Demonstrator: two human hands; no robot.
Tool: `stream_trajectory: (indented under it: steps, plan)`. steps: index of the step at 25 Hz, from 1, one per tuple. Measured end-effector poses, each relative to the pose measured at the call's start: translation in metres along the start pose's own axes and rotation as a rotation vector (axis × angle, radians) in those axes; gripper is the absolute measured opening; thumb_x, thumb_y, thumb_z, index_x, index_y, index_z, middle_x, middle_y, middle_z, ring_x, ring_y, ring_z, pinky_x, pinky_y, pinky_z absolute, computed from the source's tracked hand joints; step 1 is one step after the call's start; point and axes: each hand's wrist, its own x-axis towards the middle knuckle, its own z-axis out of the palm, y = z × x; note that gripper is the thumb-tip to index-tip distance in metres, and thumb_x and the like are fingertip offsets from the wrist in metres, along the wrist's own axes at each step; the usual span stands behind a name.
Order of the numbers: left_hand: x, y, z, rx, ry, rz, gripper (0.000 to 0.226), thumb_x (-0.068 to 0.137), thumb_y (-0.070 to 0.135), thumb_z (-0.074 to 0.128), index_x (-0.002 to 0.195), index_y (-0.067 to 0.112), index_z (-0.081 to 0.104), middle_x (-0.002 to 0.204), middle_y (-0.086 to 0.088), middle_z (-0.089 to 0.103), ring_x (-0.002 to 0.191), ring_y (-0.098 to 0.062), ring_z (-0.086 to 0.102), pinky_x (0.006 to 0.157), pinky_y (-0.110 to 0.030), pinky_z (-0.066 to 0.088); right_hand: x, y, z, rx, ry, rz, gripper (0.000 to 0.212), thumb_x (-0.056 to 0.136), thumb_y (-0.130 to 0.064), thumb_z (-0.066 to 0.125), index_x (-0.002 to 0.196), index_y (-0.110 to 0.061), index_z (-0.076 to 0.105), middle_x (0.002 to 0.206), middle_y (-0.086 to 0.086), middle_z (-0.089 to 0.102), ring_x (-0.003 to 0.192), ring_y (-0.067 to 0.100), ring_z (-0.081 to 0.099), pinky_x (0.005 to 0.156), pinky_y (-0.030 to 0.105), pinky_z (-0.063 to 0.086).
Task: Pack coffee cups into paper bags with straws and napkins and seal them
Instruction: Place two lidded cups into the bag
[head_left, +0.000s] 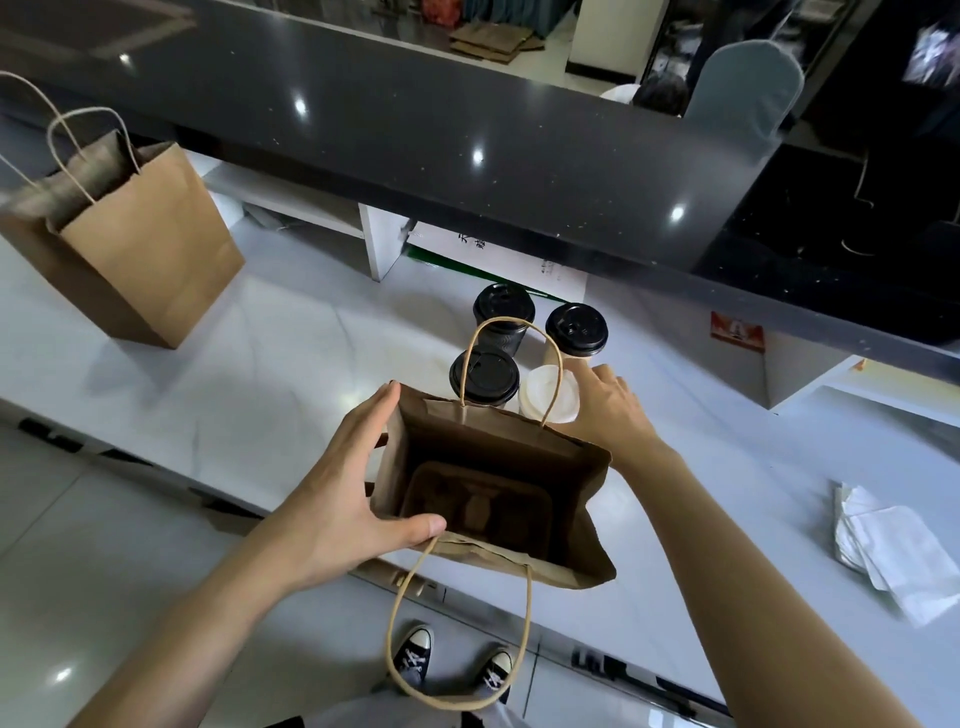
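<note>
**Bag held open, first cup about to be lifted**

Nearest the person, the open paper bag (493, 499) stands at the front edge of the worktop (270, 364), mouth upward, its near twine handle hanging down over the edge toward the floor and its far handle arching up in front of the cups. The bag's long axis runs upright; its mouth is a rectangle with the longer side lying left to right. Inside, only the dark bottom fold shows, so nothing appears to be packed yet.

The left hand (337, 499) is spread wide against the bag's left wall, thumb hooked on the near rim and fingers reaching along the side to the far corner, holding the mouth square.

Just past the bag, the right hand (605, 400) reaches forward with fingers loosely extended beside the white-lidded cup (550, 397). Whether it touches the cup cannot be told; it grips nothing yet.

To do this step well, the left hand should hold the mouth wide and the bag steady, while the right takes the cup by its body below the lid, lifts it clear of the far handle, and lowers it upright to the bottom.

Beyond stand three black-lidded cups (504, 312), all upright in a tight cluster. Napkins (893, 551) lie well apart on the right. A second paper bag (140, 254) stands far left.
</note>
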Motion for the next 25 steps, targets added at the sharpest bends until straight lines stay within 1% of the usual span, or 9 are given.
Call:
stream_trajectory:
  steps: [2, 4, 8, 12, 16, 18, 20, 22, 25]
  plan:
    - [0.000, 0.000, 0.001, -0.008, 0.001, 0.006, 0.127, 0.067, 0.047, 0.092, 0.160, 0.051, 0.006, 0.158, 0.043, 0.010, 0.133, 0.029, 0.021, 0.100, -0.003, 0.029, 0.001, -0.003, 0.001, -0.069, 0.003, -0.001, 0.091, 0.081, -0.057, 0.077, 0.154, -0.028, 0.032, 0.137, 0.015, 0.049, 0.128, 0.038, 0.047, 0.105, 0.046, 0.039]
    - [0.001, 0.001, 0.002, -0.018, -0.004, 0.012, 0.127, 0.067, 0.048, 0.092, 0.159, 0.052, 0.005, 0.156, 0.045, 0.011, 0.133, 0.029, 0.022, 0.101, -0.010, 0.031, 0.001, -0.004, 0.001, -0.107, -0.012, -0.006, 0.088, 0.083, -0.057, 0.076, 0.153, -0.025, 0.034, 0.140, 0.016, 0.047, 0.129, 0.038, 0.046, 0.106, 0.046, 0.039]
    - [0.003, 0.003, 0.003, -0.027, -0.018, 0.014, 0.126, 0.067, 0.051, 0.091, 0.159, 0.054, 0.005, 0.155, 0.046, 0.011, 0.134, 0.029, 0.022, 0.102, -0.012, 0.031, -0.006, 0.005, 0.000, 0.037, 0.018, 0.032, 0.087, 0.079, -0.057, 0.079, 0.148, -0.022, 0.039, 0.139, 0.010, 0.050, 0.126, 0.035, 0.049, 0.104, 0.045, 0.039]
    - [0.009, 0.007, 0.006, -0.064, -0.037, 0.015, 0.125, 0.068, 0.049, 0.091, 0.159, 0.054, 0.006, 0.155, 0.045, 0.014, 0.136, 0.025, 0.025, 0.105, -0.021, 0.037, -0.023, 0.018, -0.010, 0.190, 0.142, 0.079, 0.085, 0.075, -0.054, 0.080, 0.144, -0.025, 0.042, 0.136, 0.004, 0.048, 0.125, 0.029, 0.046, 0.105, 0.046, 0.042]
    - [0.016, 0.012, 0.011, -0.064, -0.066, 0.025, 0.126, 0.068, 0.050, 0.091, 0.160, 0.049, 0.005, 0.155, 0.043, 0.014, 0.136, 0.025, 0.025, 0.107, -0.023, 0.038, -0.048, 0.025, -0.035, 0.360, 0.350, 0.109, 0.082, 0.071, -0.056, 0.079, 0.141, -0.031, 0.045, 0.128, -0.005, 0.045, 0.122, 0.021, 0.047, 0.104, 0.046, 0.046]
    - [0.020, 0.014, 0.013, -0.058, -0.078, 0.028, 0.126, 0.069, 0.050, 0.090, 0.160, 0.049, 0.004, 0.154, 0.044, 0.015, 0.134, 0.026, 0.024, 0.108, -0.023, 0.037, -0.065, 0.025, -0.052, 0.457, 0.436, 0.095, 0.082, 0.065, -0.063, 0.072, 0.138, -0.033, 0.048, 0.124, -0.007, 0.045, 0.117, 0.018, 0.048, 0.097, 0.040, 0.048]
    - [0.023, 0.015, 0.014, -0.051, -0.087, 0.030, 0.126, 0.069, 0.051, 0.090, 0.160, 0.049, 0.004, 0.154, 0.044, 0.014, 0.134, 0.027, 0.024, 0.110, -0.023, 0.037, -0.083, 0.022, -0.066, 0.503, 0.500, 0.068, 0.080, 0.061, -0.066, 0.066, 0.134, -0.035, 0.049, 0.123, -0.007, 0.047, 0.115, 0.019, 0.050, 0.091, 0.035, 0.047]
    - [0.026, 0.016, 0.015, -0.047, -0.101, 0.034, 0.126, 0.068, 0.053, 0.089, 0.160, 0.050, 0.003, 0.154, 0.044, 0.013, 0.134, 0.028, 0.023, 0.111, -0.025, 0.037, -0.100, 0.019, -0.077, 0.519, 0.552, 0.031, 0.076, 0.063, -0.065, 0.065, 0.132, -0.036, 0.050, 0.123, -0.007, 0.049, 0.115, 0.020, 0.051, 0.086, 0.027, 0.045]
    - [0.028, 0.020, 0.016, -0.051, -0.120, 0.037, 0.125, 0.068, 0.055, 0.089, 0.160, 0.051, 0.003, 0.156, 0.042, 0.012, 0.135, 0.026, 0.022, 0.116, -0.032, 0.039, -0.123, 0.013, -0.094, 0.561, 0.636, -0.059, 0.067, 0.071, -0.060, 0.063, 0.132, -0.035, 0.053, 0.124, -0.007, 0.054, 0.112, 0.015, 0.053, 0.079, 0.010, 0.041]
